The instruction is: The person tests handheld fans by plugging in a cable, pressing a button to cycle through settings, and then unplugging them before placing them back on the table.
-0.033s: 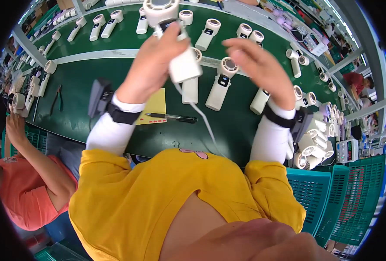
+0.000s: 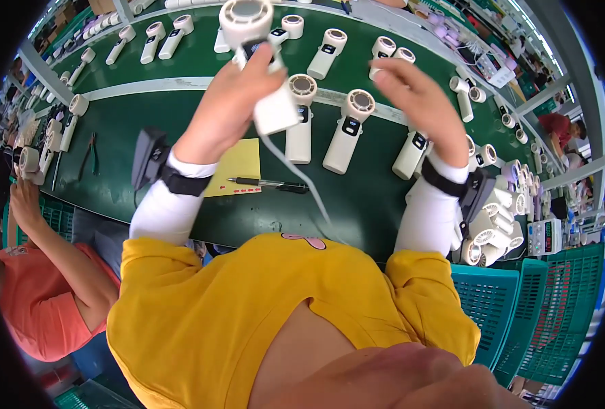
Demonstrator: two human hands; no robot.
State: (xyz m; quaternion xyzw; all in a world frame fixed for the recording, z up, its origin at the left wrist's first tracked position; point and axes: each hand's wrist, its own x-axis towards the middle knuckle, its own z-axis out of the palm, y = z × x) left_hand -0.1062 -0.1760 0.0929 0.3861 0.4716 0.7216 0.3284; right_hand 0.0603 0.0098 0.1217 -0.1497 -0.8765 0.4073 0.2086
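Observation:
My left hand [image 2: 227, 99] is closed round the handle of a white handheld fan [image 2: 276, 112], thumb near its dark display panel. The fan is raised above the table, its round head pointing away from me. A pale cable [image 2: 294, 169] hangs from the handle's lower end and runs toward my chest. My right hand [image 2: 422, 102] hovers with fingers stretched out and nothing in it. Below, between my hands, one white fan [image 2: 300, 133] and another fan [image 2: 345, 143] lie on the green table. A third fan [image 2: 408, 157] lies partly hidden beside my right wrist.
A pen [image 2: 268, 184] rests across a yellow paper [image 2: 242, 163]; pliers [image 2: 91, 155] lie to the left. More fans line the green belt [image 2: 261, 71] beyond a pale rail. Piled fans [image 2: 492, 228] and teal baskets [image 2: 490, 300] are at right. A co-worker's hand [image 2: 24, 201] is at far left.
My left hand and its fan have shifted slightly left, uncovering more of the fan beneath. My right hand has moved slightly right.

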